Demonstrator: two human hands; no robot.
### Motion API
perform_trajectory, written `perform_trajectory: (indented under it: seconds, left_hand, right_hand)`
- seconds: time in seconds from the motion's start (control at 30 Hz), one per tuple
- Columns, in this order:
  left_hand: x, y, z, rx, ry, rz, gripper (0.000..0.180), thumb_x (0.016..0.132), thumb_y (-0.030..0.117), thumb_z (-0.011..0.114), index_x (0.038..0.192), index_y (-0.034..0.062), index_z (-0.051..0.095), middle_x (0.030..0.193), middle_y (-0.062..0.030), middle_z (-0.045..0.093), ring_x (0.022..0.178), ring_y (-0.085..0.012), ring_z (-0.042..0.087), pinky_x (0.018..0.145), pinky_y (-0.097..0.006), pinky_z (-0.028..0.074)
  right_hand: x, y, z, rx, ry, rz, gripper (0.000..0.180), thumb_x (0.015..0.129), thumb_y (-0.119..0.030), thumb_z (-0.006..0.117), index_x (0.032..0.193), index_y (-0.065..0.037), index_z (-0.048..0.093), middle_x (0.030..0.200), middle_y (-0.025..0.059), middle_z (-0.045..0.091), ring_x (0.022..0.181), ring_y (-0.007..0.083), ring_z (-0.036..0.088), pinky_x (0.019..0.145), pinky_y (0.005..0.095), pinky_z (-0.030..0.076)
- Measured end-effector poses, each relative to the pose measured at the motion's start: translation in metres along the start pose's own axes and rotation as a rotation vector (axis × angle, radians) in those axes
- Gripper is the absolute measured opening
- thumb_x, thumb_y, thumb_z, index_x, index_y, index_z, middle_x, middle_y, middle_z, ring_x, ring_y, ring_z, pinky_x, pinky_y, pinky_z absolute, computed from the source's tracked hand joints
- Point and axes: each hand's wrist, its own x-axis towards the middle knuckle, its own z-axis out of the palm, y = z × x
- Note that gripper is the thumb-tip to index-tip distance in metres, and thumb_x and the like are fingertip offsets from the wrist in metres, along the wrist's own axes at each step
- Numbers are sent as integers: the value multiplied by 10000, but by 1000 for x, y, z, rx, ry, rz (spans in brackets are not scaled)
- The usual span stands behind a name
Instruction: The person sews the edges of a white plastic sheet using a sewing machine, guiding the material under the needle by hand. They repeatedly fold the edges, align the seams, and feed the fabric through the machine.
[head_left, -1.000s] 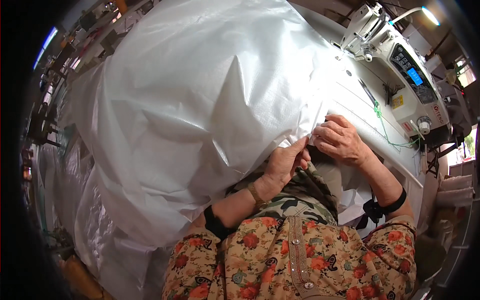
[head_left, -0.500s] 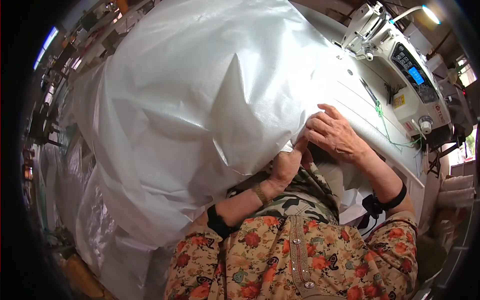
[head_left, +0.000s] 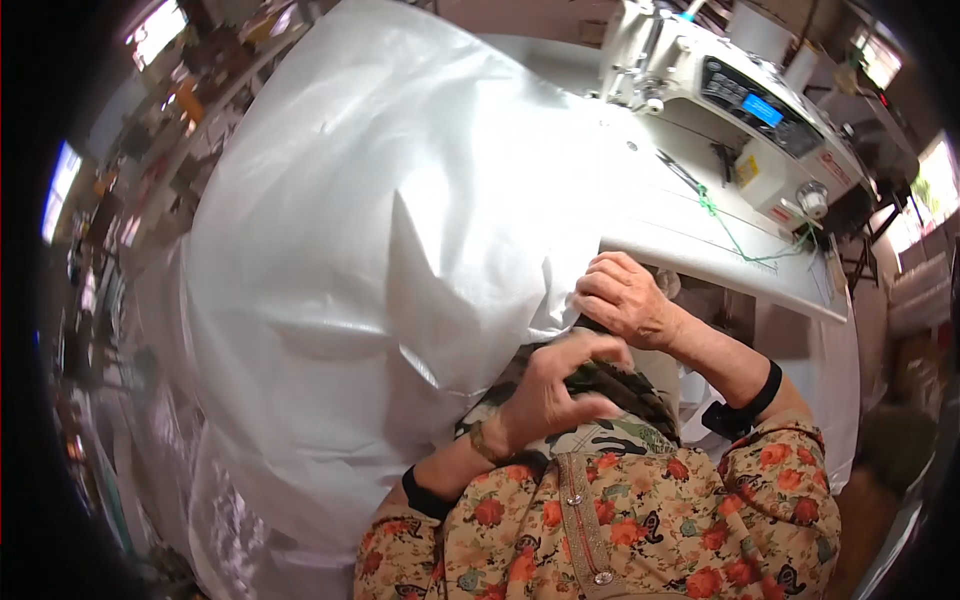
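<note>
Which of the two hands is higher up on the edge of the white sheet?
The right hand, gripping the white sheet near the table edge; the left hand sits lower, closer to the body.

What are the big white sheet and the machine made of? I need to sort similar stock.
Sheet: probably thin plastic film or coated fabric; glossy, with stiff, sharp creases and bright highlights. Machine: smooth white housing, painted metal or plastic, which one I cannot tell, with a dark panel.
</note>
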Motion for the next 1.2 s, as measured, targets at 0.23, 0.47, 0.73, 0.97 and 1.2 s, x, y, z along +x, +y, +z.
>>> perform_trajectory:
  seconds: [0.23,0.47,0.73,0.97,1.2]
  left_hand:
    - [26,-17,-21,1121,139,111,362,793,64,666,1141,-11,602,1036,-129,599,990,-327,572,932,-431,417]
    - [29,-20,-36,1130,25,257,70,753,65,606,818,39,607,852,-70,519,838,-253,533,815,-400,418]
    - [38,-11,-45,1241,-108,419,107,726,93,622,808,26,630,1002,-94,594,960,-250,571,856,-401,466]
    - [48,-17,-56,1032,-219,417,67,779,53,585,802,-3,612,1062,-143,644,1074,-274,630,1038,-466,445]
    - [42,-23,-60,887,-77,301,58,775,13,573,815,-28,582,1038,-155,646,1030,-308,645,1039,-521,435]
  right_hand:
    - [-2,-7,8,56,148,60,143,745,-82,612,848,-15,539,835,98,549,831,260,577,810,366,503]
    - [7,9,-20,312,-74,113,139,802,-101,623,925,-54,580,917,84,603,865,263,581,788,369,471]
    - [36,46,-30,42,-305,50,129,915,-208,563,850,-97,556,890,56,545,967,218,538,963,411,361]
    - [37,76,-9,142,-342,-37,224,837,-295,657,813,-107,536,841,41,547,878,213,559,828,339,411]
    - [36,104,9,183,-154,-65,379,750,-411,749,739,-96,537,789,55,549,795,240,569,720,351,455]
